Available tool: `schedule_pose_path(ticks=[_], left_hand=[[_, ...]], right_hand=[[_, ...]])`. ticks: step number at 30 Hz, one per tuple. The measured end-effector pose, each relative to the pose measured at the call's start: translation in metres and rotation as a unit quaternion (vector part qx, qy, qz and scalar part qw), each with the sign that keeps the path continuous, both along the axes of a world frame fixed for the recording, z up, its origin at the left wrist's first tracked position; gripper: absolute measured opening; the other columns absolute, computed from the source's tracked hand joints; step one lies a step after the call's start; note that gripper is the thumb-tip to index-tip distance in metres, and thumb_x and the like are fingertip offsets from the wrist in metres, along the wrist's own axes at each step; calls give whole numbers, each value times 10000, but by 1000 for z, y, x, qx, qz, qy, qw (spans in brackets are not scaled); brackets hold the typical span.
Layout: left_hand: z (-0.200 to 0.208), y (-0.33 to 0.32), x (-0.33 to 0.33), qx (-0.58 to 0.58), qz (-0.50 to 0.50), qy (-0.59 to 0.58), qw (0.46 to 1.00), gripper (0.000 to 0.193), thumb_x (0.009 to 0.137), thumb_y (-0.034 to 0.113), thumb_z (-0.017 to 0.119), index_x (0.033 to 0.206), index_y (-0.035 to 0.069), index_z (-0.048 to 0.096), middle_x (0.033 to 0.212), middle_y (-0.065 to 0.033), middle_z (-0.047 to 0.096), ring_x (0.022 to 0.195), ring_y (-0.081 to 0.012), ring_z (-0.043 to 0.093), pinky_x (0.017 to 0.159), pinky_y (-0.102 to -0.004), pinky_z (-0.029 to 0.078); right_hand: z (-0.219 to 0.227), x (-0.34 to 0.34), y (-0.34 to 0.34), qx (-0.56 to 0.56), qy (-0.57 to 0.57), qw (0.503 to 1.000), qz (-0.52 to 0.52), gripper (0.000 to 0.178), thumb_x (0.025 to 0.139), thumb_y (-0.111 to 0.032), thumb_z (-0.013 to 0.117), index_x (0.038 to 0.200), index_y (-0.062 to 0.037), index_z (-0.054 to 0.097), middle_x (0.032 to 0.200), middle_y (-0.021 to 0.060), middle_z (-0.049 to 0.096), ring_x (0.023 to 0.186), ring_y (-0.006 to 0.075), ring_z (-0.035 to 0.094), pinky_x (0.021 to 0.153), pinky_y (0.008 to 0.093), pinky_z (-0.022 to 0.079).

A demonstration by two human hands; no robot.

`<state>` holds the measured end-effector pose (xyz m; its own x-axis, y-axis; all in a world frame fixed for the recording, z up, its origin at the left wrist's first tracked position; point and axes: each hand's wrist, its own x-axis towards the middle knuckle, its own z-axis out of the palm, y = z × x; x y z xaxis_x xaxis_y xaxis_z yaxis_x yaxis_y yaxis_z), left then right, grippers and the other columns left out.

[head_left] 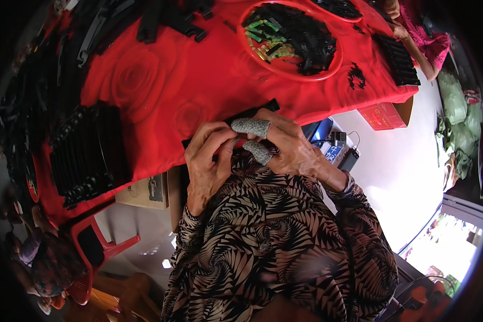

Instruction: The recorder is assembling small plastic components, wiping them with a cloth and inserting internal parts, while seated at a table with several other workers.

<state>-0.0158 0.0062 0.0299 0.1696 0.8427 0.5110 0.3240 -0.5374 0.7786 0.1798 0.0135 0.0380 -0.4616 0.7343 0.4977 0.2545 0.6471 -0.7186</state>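
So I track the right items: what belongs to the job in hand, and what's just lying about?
Likely job: long black piece; red basin; small parts in it; stacked black pieces.
Likely lying about: red box; cardboard box; green bags.

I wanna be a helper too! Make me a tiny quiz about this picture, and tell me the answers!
1. Which hand wears the grey finger covers?
2. True or false: the round red tray holds only black pieces.
3. The long piece at the left hand is: a) white, b) black, c) green.

Key:
1. The right hand.
2. False; green pieces lie there too.
3. b) black.
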Motion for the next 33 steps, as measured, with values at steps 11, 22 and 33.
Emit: schedule_pose_path(ticks=[11,22,33], left_hand=[[6,3,0,-10,-7,42,999,196,791,-130,660,938,0,655,932,-121,630,789,-253,648,680,-311,511],[15,1,5,-28,-27,80,996,182,832,-119,646,979,-12,657,955,-124,634,780,-210,646,663,-288,521],[15,18,20,-14,-61,92,994,230,809,-103,666,1019,-14,645,1001,-137,635,844,-246,642,746,-316,524]], right_hand=[[-4,-6,-5,14,64,998,-23,448,749,29,696,1180,3,578,965,150,558,784,336,617,607,398,498],[-25,-10,-8,77,95,991,-55,449,658,52,678,1093,33,566,980,162,540,773,346,613,597,424,522],[-22,5,-10,-44,164,979,-115,433,712,92,707,1122,-6,609,862,80,530,680,222,556,584,356,468]])
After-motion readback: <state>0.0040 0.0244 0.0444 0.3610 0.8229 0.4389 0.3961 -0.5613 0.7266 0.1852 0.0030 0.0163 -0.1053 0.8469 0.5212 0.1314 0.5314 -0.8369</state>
